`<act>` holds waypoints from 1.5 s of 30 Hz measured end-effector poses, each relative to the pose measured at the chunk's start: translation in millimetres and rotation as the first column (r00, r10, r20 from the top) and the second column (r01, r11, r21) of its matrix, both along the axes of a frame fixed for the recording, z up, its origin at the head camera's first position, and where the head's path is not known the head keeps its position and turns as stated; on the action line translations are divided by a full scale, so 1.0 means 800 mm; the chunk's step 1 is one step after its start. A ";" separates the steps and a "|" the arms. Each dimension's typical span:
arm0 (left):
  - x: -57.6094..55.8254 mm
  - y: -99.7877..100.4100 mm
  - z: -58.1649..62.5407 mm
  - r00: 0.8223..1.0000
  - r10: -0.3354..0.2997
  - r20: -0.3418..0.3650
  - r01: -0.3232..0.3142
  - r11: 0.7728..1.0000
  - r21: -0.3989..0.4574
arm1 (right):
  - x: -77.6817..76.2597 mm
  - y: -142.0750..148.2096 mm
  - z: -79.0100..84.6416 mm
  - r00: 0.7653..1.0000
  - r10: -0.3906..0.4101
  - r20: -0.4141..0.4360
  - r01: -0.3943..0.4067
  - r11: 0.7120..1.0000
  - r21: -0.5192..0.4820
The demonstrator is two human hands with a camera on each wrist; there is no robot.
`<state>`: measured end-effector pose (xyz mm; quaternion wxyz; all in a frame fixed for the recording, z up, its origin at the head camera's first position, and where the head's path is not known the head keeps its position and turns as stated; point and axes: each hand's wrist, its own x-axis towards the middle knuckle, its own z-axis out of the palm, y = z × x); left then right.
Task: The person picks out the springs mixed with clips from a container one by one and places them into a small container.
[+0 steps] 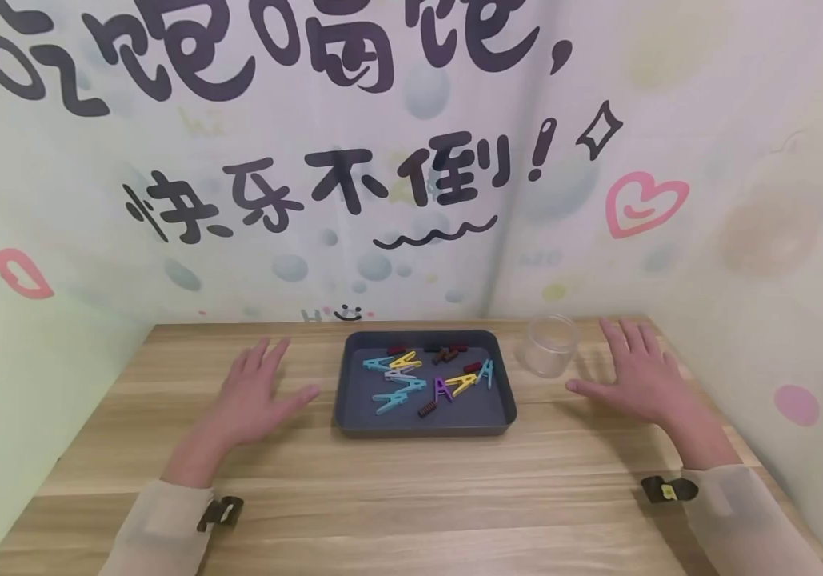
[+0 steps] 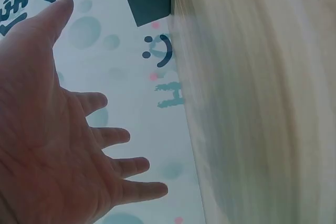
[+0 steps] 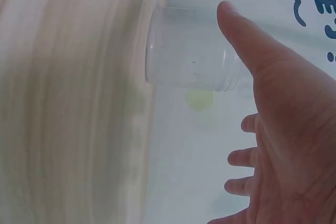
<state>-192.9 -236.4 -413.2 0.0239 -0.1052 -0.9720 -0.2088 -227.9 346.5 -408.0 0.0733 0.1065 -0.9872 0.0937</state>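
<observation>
A dark grey tray (image 1: 425,430) lies on the table between the two hands. Inside it are several plastic clothespins in blue, yellow, grey and purple, among them a purple clothespin (image 1: 441,390) near the middle. Small ridged brown pieces (image 1: 428,410) and dark red pieces (image 1: 472,368) are scattered among them. My left hand (image 1: 253,404) is spread to the left of the tray, holding nothing. To the right, my right hand (image 1: 637,382) is also spread and holds nothing; its thumb is near a clear plastic jar (image 3: 191,48) standing by the tray's right side.
The wood-grain table (image 1: 411,496) meets a printed wall (image 1: 411,272) just behind the tray and jar. Side walls rise at left and right. A black strap (image 1: 220,512) is on the left wrist and another black strap (image 1: 670,489) on the right.
</observation>
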 end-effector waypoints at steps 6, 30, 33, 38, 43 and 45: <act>-0.006 0.004 0.000 0.999 -0.017 0.031 0.014 0.996 0.090 | -0.002 -0.003 0.006 0.999 0.044 -0.023 -0.044 0.999 -0.009; -0.021 0.027 -0.015 0.984 -0.142 0.111 0.091 0.922 0.376 | -0.019 -0.057 0.023 0.954 0.270 -0.132 -0.278 0.960 -0.046; -0.022 0.030 -0.016 0.979 -0.159 0.129 0.095 0.911 0.401 | -0.022 -0.066 0.022 0.943 0.305 -0.133 -0.313 0.949 -0.045; -0.024 0.034 -0.016 0.970 -0.180 0.166 0.090 0.893 0.442 | -0.026 -0.085 0.023 0.927 0.353 -0.125 -0.361 0.931 -0.047; -0.028 0.034 -0.020 0.959 -0.214 0.184 0.101 0.868 0.486 | -0.029 -0.104 0.024 0.914 0.395 -0.094 -0.400 0.916 -0.036; -0.030 0.033 -0.022 0.956 -0.231 0.183 0.111 0.857 0.502 | -0.031 -0.111 0.025 0.903 0.418 -0.094 -0.422 0.906 -0.021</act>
